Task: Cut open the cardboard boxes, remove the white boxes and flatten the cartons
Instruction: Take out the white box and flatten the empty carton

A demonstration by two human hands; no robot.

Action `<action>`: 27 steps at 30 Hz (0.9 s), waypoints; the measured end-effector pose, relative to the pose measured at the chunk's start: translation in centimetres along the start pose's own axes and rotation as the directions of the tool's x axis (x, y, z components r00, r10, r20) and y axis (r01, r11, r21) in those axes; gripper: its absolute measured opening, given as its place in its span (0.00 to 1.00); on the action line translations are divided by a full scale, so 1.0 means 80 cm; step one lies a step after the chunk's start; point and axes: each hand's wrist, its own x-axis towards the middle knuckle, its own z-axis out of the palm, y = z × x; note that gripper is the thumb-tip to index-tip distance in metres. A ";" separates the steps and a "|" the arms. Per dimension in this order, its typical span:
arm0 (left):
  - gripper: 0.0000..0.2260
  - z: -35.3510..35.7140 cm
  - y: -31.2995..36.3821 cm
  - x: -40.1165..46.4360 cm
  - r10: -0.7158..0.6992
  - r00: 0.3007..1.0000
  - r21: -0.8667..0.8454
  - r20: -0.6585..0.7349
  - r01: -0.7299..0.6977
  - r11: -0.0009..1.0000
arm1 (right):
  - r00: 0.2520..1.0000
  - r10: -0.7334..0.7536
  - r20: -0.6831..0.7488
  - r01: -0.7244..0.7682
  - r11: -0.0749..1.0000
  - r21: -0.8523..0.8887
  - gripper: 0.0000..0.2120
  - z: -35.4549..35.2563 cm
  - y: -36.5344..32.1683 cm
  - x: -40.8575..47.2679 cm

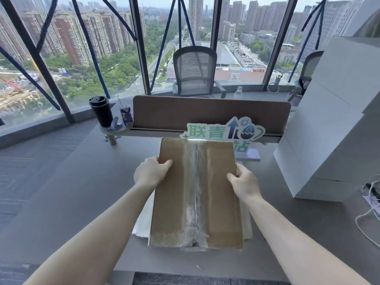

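Observation:
A flat brown cardboard box (176,194) with clear tape running down its middle is held over the grey desk (86,182), long side pointing away from me. My left hand (151,171) grips its left edge, thumb on top. My right hand (243,182) grips the right edge, thumb on top as well. Something white (139,227) shows beneath the box along its left and right sides. A tall stack of white boxes (329,128) stands on the desk at the right.
A brown divider panel (205,112) runs across the back of the desk with a green-and-white sign (224,130) before it. A black tumbler (101,111) stands on a small shelf at the left. White cable (368,214) lies at the far right. Office chairs (195,70) stand beyond.

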 end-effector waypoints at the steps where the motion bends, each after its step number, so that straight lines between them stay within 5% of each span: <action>1: 0.16 0.009 -0.004 0.005 -0.016 0.999 -0.020 0.031 0.017 1.000 | 0.999 0.016 0.031 -0.016 1.000 -0.002 0.23 0.005 0.003 0.003; 9: 0.40 0.075 -0.034 0.003 -0.127 0.961 -0.139 0.245 0.164 0.977 | 0.959 0.107 0.264 -0.137 0.986 0.099 0.42 0.050 0.029 0.009; 20: 0.40 0.103 -0.060 0.005 -0.003 0.967 -0.090 0.255 0.027 0.996 | 0.962 0.082 0.259 -0.117 0.986 0.123 0.38 0.070 0.054 -0.001; 23: 0.35 0.105 -0.053 0.002 0.079 0.977 0.052 0.197 -0.091 0.995 | 0.982 0.144 0.124 -0.167 0.965 0.201 0.29 0.060 0.072 -0.003; 27: 0.30 0.117 -0.039 0.004 0.161 0.959 0.135 0.235 -0.196 0.971 | 0.935 0.346 -0.074 -0.350 0.935 -0.048 0.19 0.035 0.129 -0.001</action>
